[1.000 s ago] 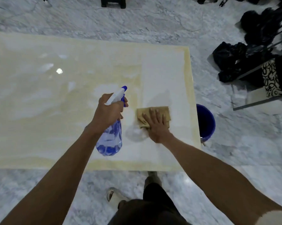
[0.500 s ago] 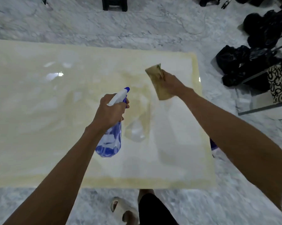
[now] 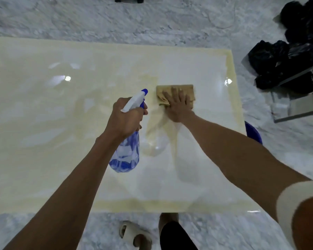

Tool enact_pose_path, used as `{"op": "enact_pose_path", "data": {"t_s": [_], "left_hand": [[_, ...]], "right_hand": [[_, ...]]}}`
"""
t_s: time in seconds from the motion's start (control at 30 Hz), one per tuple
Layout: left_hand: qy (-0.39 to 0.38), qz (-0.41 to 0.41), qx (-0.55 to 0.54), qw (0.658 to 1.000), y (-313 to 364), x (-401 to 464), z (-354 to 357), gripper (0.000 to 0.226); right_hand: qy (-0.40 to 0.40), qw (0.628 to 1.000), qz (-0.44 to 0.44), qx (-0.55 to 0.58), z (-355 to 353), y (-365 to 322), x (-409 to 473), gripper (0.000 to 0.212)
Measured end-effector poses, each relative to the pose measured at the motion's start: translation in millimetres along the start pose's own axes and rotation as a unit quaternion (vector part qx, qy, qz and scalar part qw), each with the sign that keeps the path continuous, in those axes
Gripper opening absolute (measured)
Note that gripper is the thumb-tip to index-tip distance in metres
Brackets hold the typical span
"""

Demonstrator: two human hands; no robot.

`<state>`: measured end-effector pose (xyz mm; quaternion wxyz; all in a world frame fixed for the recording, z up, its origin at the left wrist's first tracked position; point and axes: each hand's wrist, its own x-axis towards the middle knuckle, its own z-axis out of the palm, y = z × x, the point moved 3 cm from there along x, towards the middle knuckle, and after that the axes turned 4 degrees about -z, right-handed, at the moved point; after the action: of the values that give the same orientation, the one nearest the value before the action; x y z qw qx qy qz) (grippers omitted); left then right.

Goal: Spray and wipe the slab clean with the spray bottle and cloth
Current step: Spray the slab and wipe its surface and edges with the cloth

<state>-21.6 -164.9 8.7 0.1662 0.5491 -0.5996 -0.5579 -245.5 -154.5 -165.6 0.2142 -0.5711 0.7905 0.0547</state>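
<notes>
Cloth [image 3: 175, 91]: tan, soft, limp, lying on the glossy slab [image 3: 44, 123] right of centre, pressed flat under the right hand [image 3: 179, 107], fingers spread. Spray bottle [image 3: 128, 141]: light plastic, likely slippery wet, neck clenched by left hand [image 3: 125, 120].

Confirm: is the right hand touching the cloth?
Touching. The head view shows the right hand laid flat on the tan cloth, fingers spread across it and pressing it to the slab.
</notes>
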Motion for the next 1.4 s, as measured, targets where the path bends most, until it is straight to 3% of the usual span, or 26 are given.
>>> {"op": "enact_pose_path", "data": {"t_s": [0.23,0.37,0.5,0.57,0.67,0.73,0.87,0.93,1.17,1.3,1.4], "left_hand": [[-0.065,-0.037,-0.011,0.997,-30.3,-102.0,-0.5,0.025],[-0.076,-0.056,0.011,0.995,-51.2,-118.2,-2.5,0.021],[-0.054,-0.058,0.003,0.997,-39.4,-82.8,-12.9,0.029],[-0.038,-0.045,-0.013,0.998,-23.6,-53.4,-22.9,0.033],[-0.004,-0.029,-0.032,0.999,-9.4,-4.0,-36.2,0.038],[0.020,-0.019,-0.027,0.999,-7.5,27.7,-42.8,0.032],[0.051,0.004,-0.014,0.999,-10.5,59.7,-46.3,0.025],[0.050,0.002,-0.013,0.999,-13.1,61.1,-47.2,0.023],[0.020,-0.034,-0.008,0.999,-29.9,-2.2,-44.8,0.022],[-0.016,-0.052,0.006,0.998,-49.9,-71.3,-45.3,0.022],[-0.043,-0.073,0.008,0.996,-69.0,-125.5,-47.9,0.035]], "right_hand": [[-0.082,0.993,-0.061,0.051,101.7,-58.6,-261.0,0.067],[-0.143,0.976,-0.083,0.143,82.8,-65.3,-295.3,0.054],[-0.069,0.976,-0.026,0.203,-2.6,-39.4,-210.6,0.055],[-0.034,0.974,-0.014,0.224,-55.1,-30.5,-135.7,0.044],[0.045,0.982,-0.046,0.176,-112.0,-29.3,-12.9,0.031],[0.068,0.987,-0.070,0.125,-126.7,-34.5,67.0,0.036],[-0.021,0.999,-0.028,-0.022,-93.1,-46.6,163.5,0.061],[-0.024,1.000,0.002,-0.018,-65.7,-49.8,165.0,0.062],[0.020,1.000,-0.017,-0.003,10.9,-72.0,14.9,0.061],[0.000,0.999,-0.044,0.002,71.7,-92.8,-128.1,0.066],[-0.036,0.998,-0.056,-0.005,104.0,-115.2,-228.2,0.068]]}}
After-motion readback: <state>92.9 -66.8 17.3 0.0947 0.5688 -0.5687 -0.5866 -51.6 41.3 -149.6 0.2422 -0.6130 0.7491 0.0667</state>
